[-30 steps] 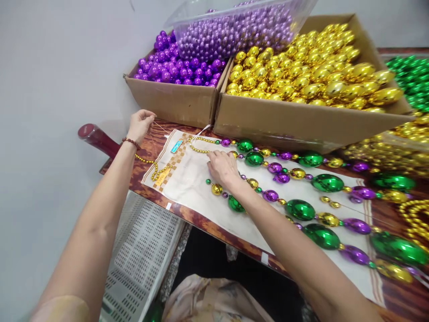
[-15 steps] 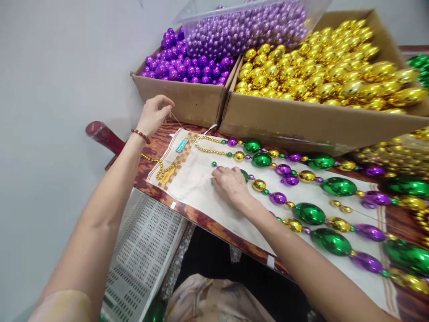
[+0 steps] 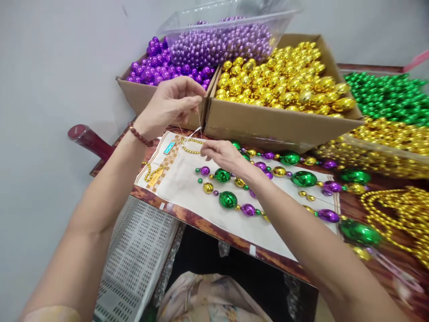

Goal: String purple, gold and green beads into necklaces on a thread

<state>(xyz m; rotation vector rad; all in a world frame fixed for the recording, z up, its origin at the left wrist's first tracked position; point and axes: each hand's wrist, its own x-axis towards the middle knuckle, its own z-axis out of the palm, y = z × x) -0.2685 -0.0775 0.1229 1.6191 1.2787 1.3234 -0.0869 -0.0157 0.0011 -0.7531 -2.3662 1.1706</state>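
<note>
My left hand (image 3: 181,102) is raised in front of the cardboard boxes, thumb and finger pinching a thin thread (image 3: 200,120). That thread runs down toward my right hand (image 3: 223,155), whose fingers are pressed together over the white towel (image 3: 187,190). Whatever sits between those fingertips is too small to make out. Just left of them curves a loop of small gold beads (image 3: 191,151), with a white tie near it. Strands of green, purple and gold beads lie across the towel, among them a large green bead (image 3: 228,200). My right forearm hides part of these strands.
Behind the towel stand a box of purple beads (image 3: 134,91) and a box of gold beads (image 3: 268,117), with a clear plastic bin (image 3: 231,24) on top. Green beads (image 3: 385,96) and gold bead strings (image 3: 398,214) lie right. A white crate (image 3: 140,241) sits below.
My right hand has left the bead strands and moved up toward the gold loop. My left hand has moved right with the thread. The view has shifted, showing more of the right side.
</note>
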